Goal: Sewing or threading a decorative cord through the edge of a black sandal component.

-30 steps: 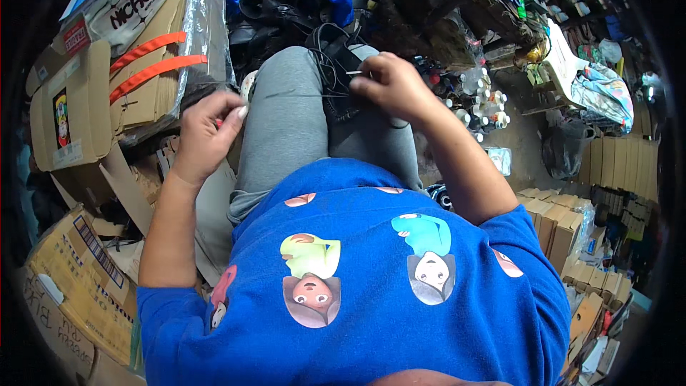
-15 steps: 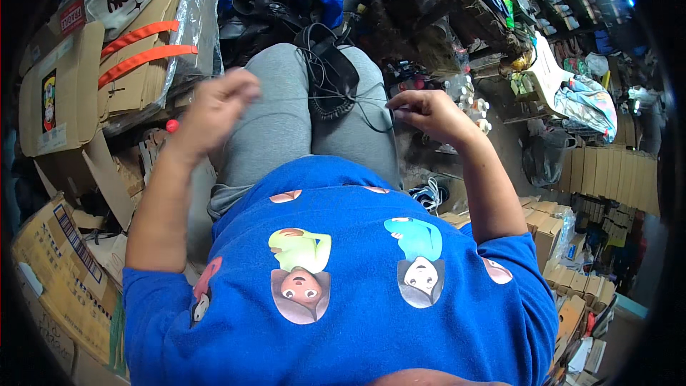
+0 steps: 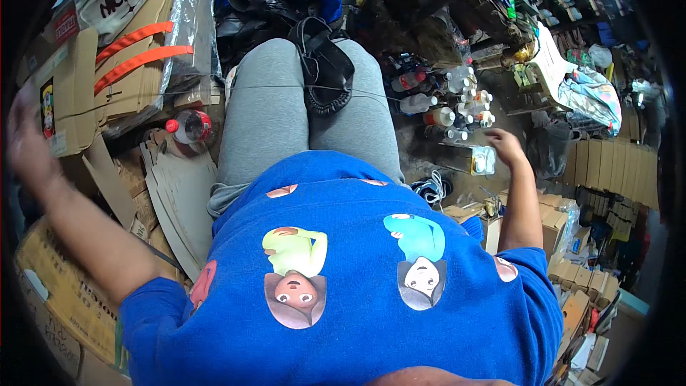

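Note:
A black shoe lies across my thighs, its stitched toe edge turned toward me. Dark thread runs out from both sides of it, drawn nearly straight. Far out to the left, beside a cardboard box, my left hand is smeared by motion; the thread's left end leads to it. My right hand is out to the right past the bottles, fingers pinched together, with the other end of the thread running toward it. Neither hand touches the shoe.
Several bottles stand on the floor to the right of my knees. A red-capped bottle lies by my left thigh. Cardboard boxes crowd the left side, and a white chair with cloth on it stands at the far right.
Both hands have moved apart, the left one far outward and the right one outward and nearer me. Loose loops of thread over the shoe have been pulled into a nearly straight line.

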